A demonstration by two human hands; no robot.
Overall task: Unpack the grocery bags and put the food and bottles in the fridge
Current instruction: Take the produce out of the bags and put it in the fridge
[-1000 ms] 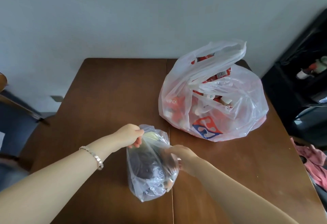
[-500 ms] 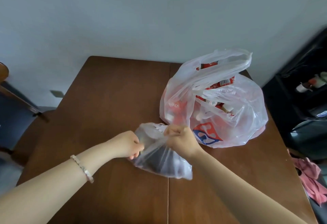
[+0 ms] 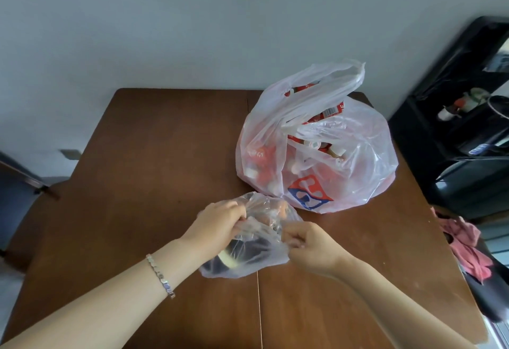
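Both hands on the small clear plastic bag (image 3: 256,255), which lies on the brown wooden counter (image 3: 151,156) near its front edge, across the seam between the two counter panels. My left hand (image 3: 217,224) has its fingers curled into the bag's bunched top edge on the left side. My right hand (image 3: 308,244) pinches the film on the right side, fingers closed on it. The plastic is stretched between the two grips. Inside: dark rounded items and one pale yellow-green one at the lower left; can't tell what they are through the film. Silver link bracelet (image 3: 161,277) on my left wrist. The large translucent white plastic grocery bag (image 3: 358,161) sits just behind the small one, toward the counter's back right, the two nearly touching; can't confirm contact. Its handles stand up loose, mouth partly open. It holds red packaging with a barcode label showing and several small bottles with pale caps; a red-and-blue logo is printed on the front. Off the counter: a crumpled pink cloth (image 3: 468,246) to the right, a black shelf unit (image 3: 440,142) further back on the right, and a dark chair (image 3: 16,183) at the left edge.
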